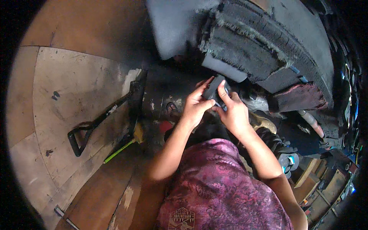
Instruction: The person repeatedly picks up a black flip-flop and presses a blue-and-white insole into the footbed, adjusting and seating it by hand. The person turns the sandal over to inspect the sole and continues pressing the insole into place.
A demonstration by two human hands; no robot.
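Observation:
In front of my body, both hands hold a small dark grey, block-like piece (pixel 213 88). My left hand (pixel 194 105) grips its left side, with the thumb lying across the near end. From the right, my right hand (pixel 234 112) closes on it, thumb pressed along the top face. A paler bluish edge shows between the fingers; the piece's exact kind is hard to make out. Just beyond the hands sits a smooth grey pad-like edge (pixel 224 69), under a thick dark slab with frayed fibrous edges (pixel 245 48).
A black D-shaped handle on a shaft (pixel 105 115) leans by the stained panel (pixel 73 88) at left. Below it lies a green stick (pixel 119 151) with a yellowish end. At right are a reddish-black cloth (pixel 301 99), a pipe (pixel 311 123), a sandal (pixel 288 161) and wooden boards (pixel 308 172).

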